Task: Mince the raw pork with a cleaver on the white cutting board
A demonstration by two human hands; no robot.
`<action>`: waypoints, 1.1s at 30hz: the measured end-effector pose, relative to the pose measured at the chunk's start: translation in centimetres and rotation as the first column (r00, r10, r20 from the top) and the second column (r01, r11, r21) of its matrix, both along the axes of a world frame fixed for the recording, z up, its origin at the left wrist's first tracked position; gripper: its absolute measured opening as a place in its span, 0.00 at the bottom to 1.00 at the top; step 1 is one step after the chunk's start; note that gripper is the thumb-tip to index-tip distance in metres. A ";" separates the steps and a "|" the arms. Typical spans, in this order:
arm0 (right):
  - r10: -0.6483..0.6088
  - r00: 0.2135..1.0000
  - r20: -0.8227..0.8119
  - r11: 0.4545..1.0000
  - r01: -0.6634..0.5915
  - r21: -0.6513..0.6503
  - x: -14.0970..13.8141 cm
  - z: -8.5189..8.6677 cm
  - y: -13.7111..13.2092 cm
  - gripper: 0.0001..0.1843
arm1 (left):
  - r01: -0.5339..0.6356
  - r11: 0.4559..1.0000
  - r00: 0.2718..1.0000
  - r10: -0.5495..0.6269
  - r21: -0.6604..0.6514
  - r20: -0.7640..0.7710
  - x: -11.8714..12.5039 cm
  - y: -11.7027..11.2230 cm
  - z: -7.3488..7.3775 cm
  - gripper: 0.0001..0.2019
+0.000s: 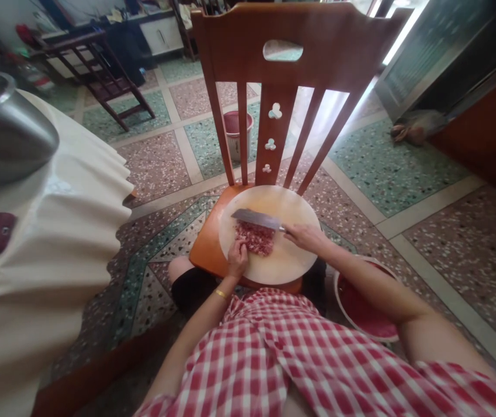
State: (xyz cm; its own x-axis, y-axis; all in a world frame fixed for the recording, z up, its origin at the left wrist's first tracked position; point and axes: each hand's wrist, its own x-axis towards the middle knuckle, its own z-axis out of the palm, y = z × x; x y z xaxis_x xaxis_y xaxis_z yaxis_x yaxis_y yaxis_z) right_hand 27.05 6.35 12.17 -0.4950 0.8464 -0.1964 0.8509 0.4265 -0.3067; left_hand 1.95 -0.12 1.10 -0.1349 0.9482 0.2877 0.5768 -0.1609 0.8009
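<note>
My right hand [305, 237] is wrapped round the handle of a cleaver [256, 219]. Its broad blade points left and lies across the far edge of a flat patch of minced meat [259, 238]. At the near left edge of the meat is my left hand [237, 258], its fingers curled in and touching the meat; whether they pinch a bit of it is too small to tell. Under the meat is a round, pale cutting board [289, 260], resting on the seat of a wooden chair [208, 246] in front of me.
The chair's slatted back [269, 121] rises beyond the board. A red-lined bucket [369, 298] stands by my right side, and a bin [238, 136] behind the chair. On the left, a cloth-covered table [74, 191] carries a metal pot [8, 136].
</note>
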 end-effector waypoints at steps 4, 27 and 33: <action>-0.046 0.988 0.147 0.999 0.043 0.020 0.7 -0.1 -5.3 0.23 | 0.008 1.000 1.000 -0.008 0.005 0.002 0.0 0.0 0.0 0.09; -0.304 0.803 -0.512 0.930 0.367 0.023 -6.3 6.0 -8.1 0.29 | 0.007 0.999 0.995 -0.011 0.043 0.095 0.0 0.0 -0.2 0.09; -0.355 0.868 -0.347 0.934 0.317 -0.164 -6.6 0.6 -8.2 0.27 | -0.014 0.999 0.996 0.011 0.031 0.093 0.0 0.0 -0.1 0.09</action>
